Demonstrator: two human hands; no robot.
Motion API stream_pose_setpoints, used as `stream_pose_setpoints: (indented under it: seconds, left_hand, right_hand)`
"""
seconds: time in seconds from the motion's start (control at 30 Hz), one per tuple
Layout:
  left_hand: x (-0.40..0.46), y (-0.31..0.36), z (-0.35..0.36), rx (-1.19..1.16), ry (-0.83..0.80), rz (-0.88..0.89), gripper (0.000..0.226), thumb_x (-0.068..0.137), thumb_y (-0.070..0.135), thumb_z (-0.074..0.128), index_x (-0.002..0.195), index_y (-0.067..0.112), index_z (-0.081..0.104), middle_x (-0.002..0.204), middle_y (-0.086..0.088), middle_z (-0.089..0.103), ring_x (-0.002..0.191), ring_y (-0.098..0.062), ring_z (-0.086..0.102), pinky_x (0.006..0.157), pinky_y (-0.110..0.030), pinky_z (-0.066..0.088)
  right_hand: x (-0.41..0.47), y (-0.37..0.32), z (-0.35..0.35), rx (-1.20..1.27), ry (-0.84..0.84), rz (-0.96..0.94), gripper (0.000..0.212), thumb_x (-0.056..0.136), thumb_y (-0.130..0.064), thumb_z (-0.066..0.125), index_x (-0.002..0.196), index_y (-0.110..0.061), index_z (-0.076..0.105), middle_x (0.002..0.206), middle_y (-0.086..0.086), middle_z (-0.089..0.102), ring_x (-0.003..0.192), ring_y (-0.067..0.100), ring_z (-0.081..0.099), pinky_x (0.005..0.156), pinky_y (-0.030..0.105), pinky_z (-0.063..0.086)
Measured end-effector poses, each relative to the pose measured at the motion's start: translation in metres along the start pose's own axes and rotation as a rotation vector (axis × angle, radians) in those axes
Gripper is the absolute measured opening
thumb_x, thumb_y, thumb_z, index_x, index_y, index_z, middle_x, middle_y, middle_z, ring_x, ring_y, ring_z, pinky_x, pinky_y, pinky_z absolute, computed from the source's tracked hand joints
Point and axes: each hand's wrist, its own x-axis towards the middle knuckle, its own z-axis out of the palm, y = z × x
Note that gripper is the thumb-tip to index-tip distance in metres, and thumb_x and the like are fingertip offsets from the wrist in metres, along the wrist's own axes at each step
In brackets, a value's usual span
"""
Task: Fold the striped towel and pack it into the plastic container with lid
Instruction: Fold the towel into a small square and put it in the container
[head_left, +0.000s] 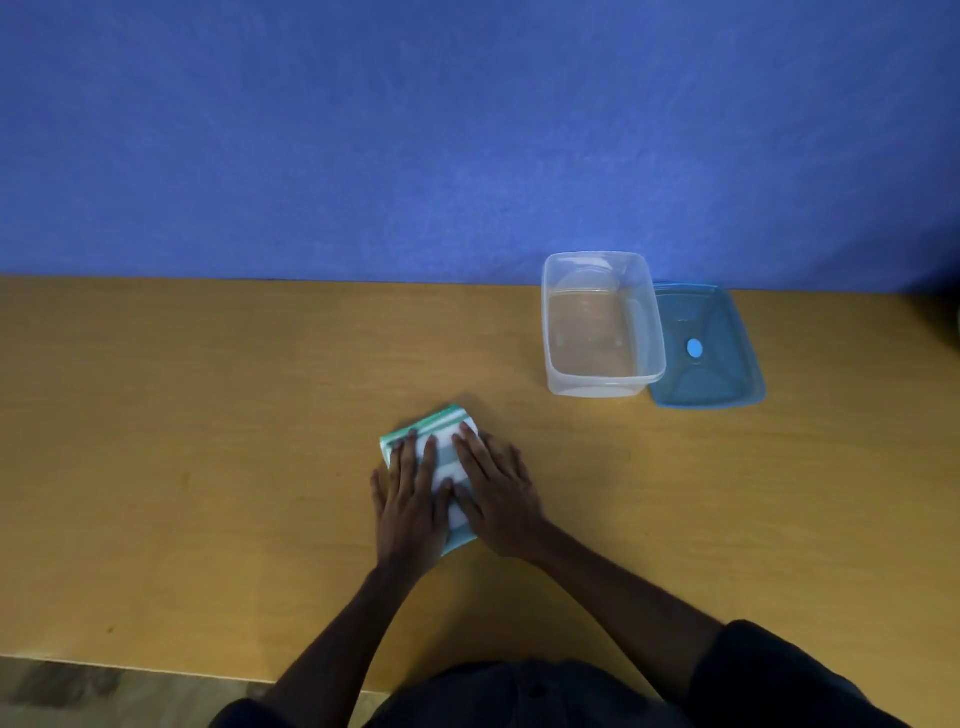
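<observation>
Towel (441, 457) — striped green/white, folded to a small block — lies centre frame on the wooden table (208, 441), w/ both palms flat on top. Left hand (410, 504) covers its left side, fingers spread and straight, gripping nothing; right hand (493, 493) likewise flat on the right side. Clear plastic container (602, 325) sits upper right of the frame, nothing in it, well apart from the towel — blue lid (711, 348) lies just beside it on the right.

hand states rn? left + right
Left hand: open, flat, palm down on the folded striped towel.
Right hand: open, flat on the same towel, gripping nothing.
</observation>
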Motion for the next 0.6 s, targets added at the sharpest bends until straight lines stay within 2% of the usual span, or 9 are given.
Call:
stream_pose_setpoints:
  seconds: [0.17, 0.23, 0.33, 0.37, 0.47, 0.53, 0.6]
  left_hand:
    - [0.002, -0.001, -0.001, -0.003, -0.001, 0.014, 0.062, 0.096, 0.051, 0.020, 0.153, 0.027, 0.011, 0.163, -0.002, 0.013, 0.150, -0.021, 0.010, 0.117, -0.056, 0.015]
    - [0.001, 0.000, -0.003, -0.046, 0.014, -0.016, 0.068, 0.094, 0.055, 0.021, 0.153, 0.025, 0.005, 0.163, -0.002, 0.009, 0.150, -0.020, 0.007, 0.118, -0.055, 0.010]
    - [-0.003, 0.000, -0.007, -0.159, 0.102, -0.196, 0.080, 0.091, 0.061, 0.030, 0.153, 0.019, 0.004, 0.163, -0.005, 0.008, 0.150, -0.023, 0.009, 0.119, -0.052, 0.008]
    - [-0.006, 0.000, -0.009, -0.182, 0.119, -0.260, 0.082, 0.090, 0.063, 0.032, 0.152, 0.017, 0.006, 0.163, -0.008, 0.010, 0.149, -0.025, 0.011, 0.119, -0.052, 0.009]
    - [-0.014, 0.000, -0.011, -0.190, 0.116, -0.344, 0.074, 0.092, 0.056, 0.042, 0.148, 0.011, 0.022, 0.157, -0.016, 0.024, 0.146, -0.031, 0.020, 0.117, -0.056, 0.017]
    - [-0.017, 0.000, -0.012, -0.199, 0.126, -0.347, 0.065, 0.094, 0.046, 0.047, 0.144, 0.007, 0.031, 0.150, -0.016, 0.036, 0.141, -0.032, 0.028, 0.114, -0.055, 0.022]
    - [-0.019, 0.002, -0.014, -0.226, 0.133, -0.377, 0.058, 0.096, 0.040, 0.047, 0.141, 0.005, 0.036, 0.147, -0.016, 0.040, 0.141, -0.031, 0.030, 0.114, -0.052, 0.022]
  right_hand:
    - [0.002, 0.001, -0.002, 0.057, -0.027, -0.017, 0.064, 0.099, -0.044, 0.034, 0.154, -0.019, 0.013, 0.163, -0.002, 0.011, 0.147, 0.022, 0.019, 0.117, 0.051, 0.017]
    - [0.003, 0.005, -0.009, 0.128, 0.005, 0.001, 0.069, 0.096, -0.045, 0.041, 0.154, -0.018, 0.014, 0.162, 0.001, 0.018, 0.145, 0.023, 0.027, 0.116, 0.047, 0.023]
    - [0.006, 0.005, -0.021, 0.221, 0.082, 0.239, 0.073, 0.093, -0.051, 0.045, 0.152, -0.018, 0.017, 0.157, 0.004, 0.030, 0.136, 0.025, 0.040, 0.109, 0.042, 0.034]
    - [0.008, 0.004, -0.025, 0.228, 0.081, 0.323, 0.072, 0.091, -0.053, 0.046, 0.150, -0.017, 0.023, 0.152, 0.006, 0.036, 0.131, 0.028, 0.044, 0.106, 0.043, 0.038]
    - [0.012, 0.002, -0.030, 0.309, 0.011, 0.419, 0.056, 0.084, -0.055, 0.057, 0.123, -0.015, 0.055, 0.128, 0.007, 0.054, 0.115, 0.030, 0.055, 0.096, 0.041, 0.045]
    - [0.012, -0.001, -0.034, 0.411, -0.022, 0.385, 0.043, 0.082, -0.047, 0.064, 0.108, -0.012, 0.062, 0.118, 0.009, 0.059, 0.108, 0.030, 0.058, 0.090, 0.038, 0.045]
    - [0.013, -0.003, -0.037, 0.540, -0.041, 0.369, 0.036, 0.083, -0.036, 0.067, 0.104, -0.008, 0.060, 0.111, 0.011, 0.064, 0.103, 0.030, 0.060, 0.084, 0.036, 0.045]
